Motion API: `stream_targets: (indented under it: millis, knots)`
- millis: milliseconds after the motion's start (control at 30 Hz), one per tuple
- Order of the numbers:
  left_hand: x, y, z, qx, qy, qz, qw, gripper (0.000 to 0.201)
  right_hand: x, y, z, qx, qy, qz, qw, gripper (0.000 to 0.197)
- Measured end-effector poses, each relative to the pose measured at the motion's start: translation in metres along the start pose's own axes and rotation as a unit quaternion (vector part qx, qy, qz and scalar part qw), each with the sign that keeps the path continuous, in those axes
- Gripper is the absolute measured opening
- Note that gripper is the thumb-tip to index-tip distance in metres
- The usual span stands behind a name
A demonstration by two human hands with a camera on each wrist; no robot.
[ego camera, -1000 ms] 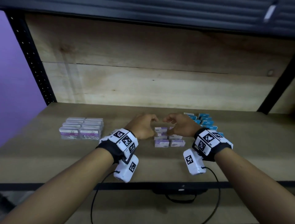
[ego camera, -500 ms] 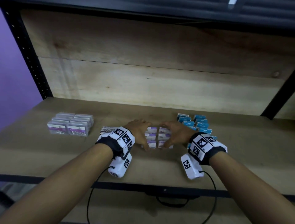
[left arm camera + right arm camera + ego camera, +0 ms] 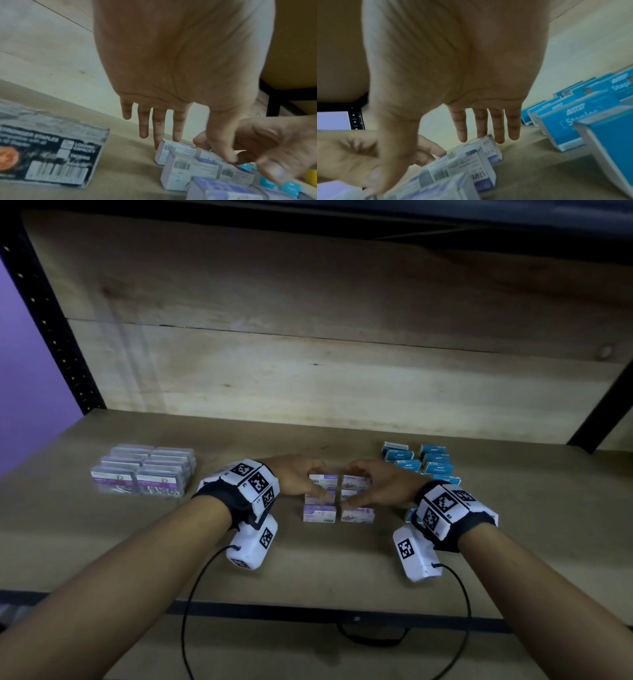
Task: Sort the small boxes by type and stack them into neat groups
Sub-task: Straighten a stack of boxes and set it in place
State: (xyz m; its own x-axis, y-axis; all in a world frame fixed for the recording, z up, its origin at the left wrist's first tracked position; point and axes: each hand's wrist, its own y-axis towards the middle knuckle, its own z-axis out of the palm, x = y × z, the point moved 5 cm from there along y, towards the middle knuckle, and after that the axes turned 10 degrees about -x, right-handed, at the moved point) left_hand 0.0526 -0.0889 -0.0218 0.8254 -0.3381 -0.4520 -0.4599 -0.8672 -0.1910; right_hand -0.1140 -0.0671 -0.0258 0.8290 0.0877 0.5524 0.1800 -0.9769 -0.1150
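Several white-and-purple staple boxes [image 3: 338,498] stand mid-shelf in two columns, three rows deep. My left hand [image 3: 298,477] lies against the block's left side and my right hand [image 3: 381,483] against its right side. Both thumbs touch the middle row and the front two boxes [image 3: 319,513] stand uncovered. In the left wrist view the left hand [image 3: 161,121] has straight fingers reaching down behind the purple boxes [image 3: 188,167]. The right wrist view shows my right hand [image 3: 481,121] the same way, fingers straight over the purple boxes [image 3: 476,169]. Neither hand grips a box.
A group of clear plastic boxes [image 3: 144,474] sits at the left of the shelf. Blue staple boxes [image 3: 424,463] [image 3: 570,121] stand in rows at the right, close to my right wrist. A flat box with a black label [image 3: 51,155] lies under my left wrist. The wooden back wall [image 3: 342,371] is close behind.
The loose purple boxes have been pushed together into two tidy columns. Both hands closed in on the block's sides, then slid back from the front row to the middle row.
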Motion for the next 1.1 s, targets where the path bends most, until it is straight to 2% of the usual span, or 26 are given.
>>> stream_targets:
  millis: [133, 233, 533, 767, 1100]
  knots:
    - [-0.003, 0.004, -0.004, -0.033, -0.003, 0.017, 0.999, 0.037, -0.003, 0.002, -0.004, -0.011, -0.023, 0.005, 1.000, 0.038]
    - [-0.004, 0.008, -0.004, -0.039, -0.002, 0.015, 0.999, 0.031, -0.003, 0.006, -0.006, -0.034, -0.037, 0.000, 0.999, 0.028]
    - [-0.005, 0.026, -0.006, -0.070, 0.041, 0.024, 0.996, 0.024, -0.001, 0.019, -0.004, -0.050, -0.103, -0.048, 0.992, 0.025]
    - [-0.010, 0.023, -0.012, -0.065, 0.062, 0.041, 0.995, 0.025, -0.001, 0.018, -0.007, -0.030, -0.082, -0.071, 0.994, 0.024]
    - [-0.006, 0.012, -0.007, -0.044, 0.048, 0.053, 0.996, 0.022, 0.005, 0.010, -0.006, -0.006, -0.070, -0.067, 0.995, 0.030]
